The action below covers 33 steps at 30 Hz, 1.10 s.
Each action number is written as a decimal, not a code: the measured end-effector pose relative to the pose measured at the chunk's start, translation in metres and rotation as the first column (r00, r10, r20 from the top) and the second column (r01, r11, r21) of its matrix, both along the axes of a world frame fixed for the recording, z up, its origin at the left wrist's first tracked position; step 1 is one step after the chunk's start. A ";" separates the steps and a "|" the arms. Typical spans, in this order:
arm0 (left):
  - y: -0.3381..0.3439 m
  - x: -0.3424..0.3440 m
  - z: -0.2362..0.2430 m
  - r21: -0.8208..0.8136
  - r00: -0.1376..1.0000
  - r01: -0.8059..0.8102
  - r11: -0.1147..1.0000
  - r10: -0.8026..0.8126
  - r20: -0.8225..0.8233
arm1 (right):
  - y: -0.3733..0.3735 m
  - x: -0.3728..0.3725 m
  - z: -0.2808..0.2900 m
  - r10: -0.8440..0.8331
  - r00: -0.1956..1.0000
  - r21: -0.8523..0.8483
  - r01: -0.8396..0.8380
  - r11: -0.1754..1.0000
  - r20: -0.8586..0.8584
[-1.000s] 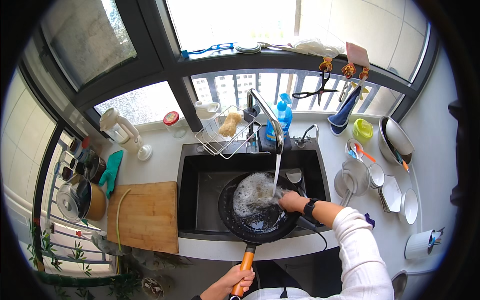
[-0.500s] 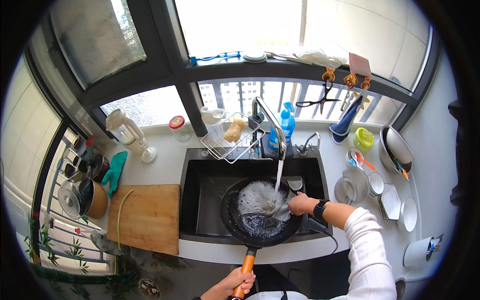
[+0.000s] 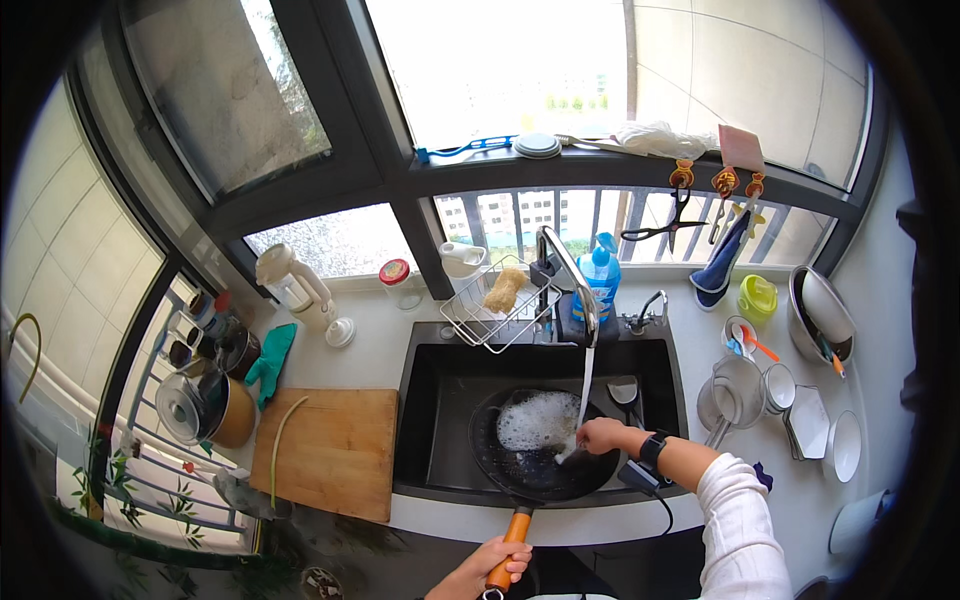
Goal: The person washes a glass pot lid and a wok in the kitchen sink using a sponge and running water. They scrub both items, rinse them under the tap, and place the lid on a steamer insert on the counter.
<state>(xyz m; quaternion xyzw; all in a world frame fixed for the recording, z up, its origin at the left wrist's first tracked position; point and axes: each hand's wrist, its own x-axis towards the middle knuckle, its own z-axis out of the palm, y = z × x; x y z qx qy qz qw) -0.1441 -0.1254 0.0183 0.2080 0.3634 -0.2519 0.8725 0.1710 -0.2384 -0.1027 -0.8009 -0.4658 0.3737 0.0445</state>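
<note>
A black frying pan lies tilted in the dark sink, its handle pointing toward me over the front edge. My left hand is closed round the pan's orange-brown handle. Over the right side of the pan, my right hand is closed on a whitish cloth pressed to the pan's inner surface. White foam gathers on the far side of the pan. Water runs from the faucet into the pan beside my right hand. A dark spatula stands in the sink's right part.
Left of the sink lies a wooden cutting board with a long green stalk. Behind the sink are a wire rack with a sponge and a blue soap bottle. Bowls and a strainer crowd the right counter.
My right hand has wiped across the pan with the cloth. Foam has drawn toward the far side, baring more of the near black surface. The whole view has shifted; my left hand keeps its hold.
</note>
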 end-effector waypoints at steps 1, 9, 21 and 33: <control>0.003 0.001 0.002 0.018 1.000 0.005 1.000 -0.005 -0.001 | -0.004 -0.001 0.001 -0.037 0.999 0.045 0.037 0.998 0.009; 0.018 0.004 0.023 0.473 0.991 0.121 0.873 -0.081 -0.104 | -0.019 -0.013 0.001 -0.169 0.967 0.301 0.221 0.928 -0.189; 0.017 -0.010 0.018 0.764 0.985 0.168 0.623 -0.082 -0.150 | -0.026 -0.023 0.018 -0.221 0.952 0.299 0.279 0.913 -0.212; 0.023 -0.014 0.030 0.606 0.992 0.112 0.787 -0.122 -0.026 | -0.050 -0.018 0.053 -0.362 0.908 0.356 0.416 0.837 -0.212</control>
